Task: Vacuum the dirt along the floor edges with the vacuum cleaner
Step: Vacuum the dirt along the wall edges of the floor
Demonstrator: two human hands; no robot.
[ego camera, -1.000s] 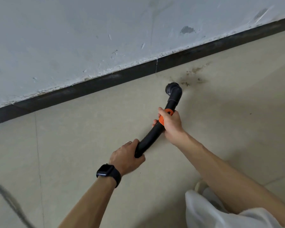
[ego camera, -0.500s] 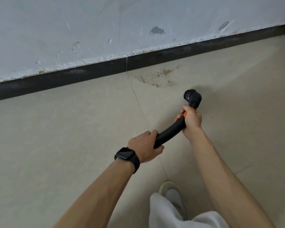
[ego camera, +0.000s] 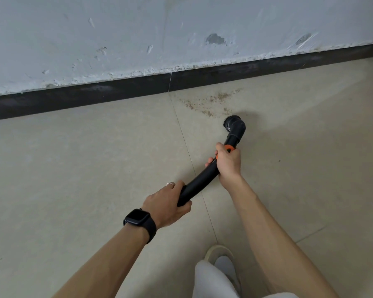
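A black vacuum hose (ego camera: 199, 182) with an orange collar runs between both my hands. My left hand (ego camera: 170, 204), with a watch on the wrist, grips its lower end. My right hand (ego camera: 228, 164) grips it at the orange collar. The round brush nozzle (ego camera: 235, 125) at the tip points down at the floor, just right of and below a patch of brown dirt (ego camera: 211, 103). The dirt lies on the beige tile close to the black baseboard (ego camera: 116, 91).
A scuffed white wall (ego camera: 138, 39) rises above the baseboard. A tile joint (ego camera: 187, 147) runs diagonally under the hose. My white trouser leg (ego camera: 211, 280) and shoe (ego camera: 221, 258) are at the bottom middle. Beige floor spreads left and right.
The view has shifted so the dirt patch sits left of the nozzle instead of right. The nozzle has come back close to the patch's lower right edge. Both hands keep their grip.
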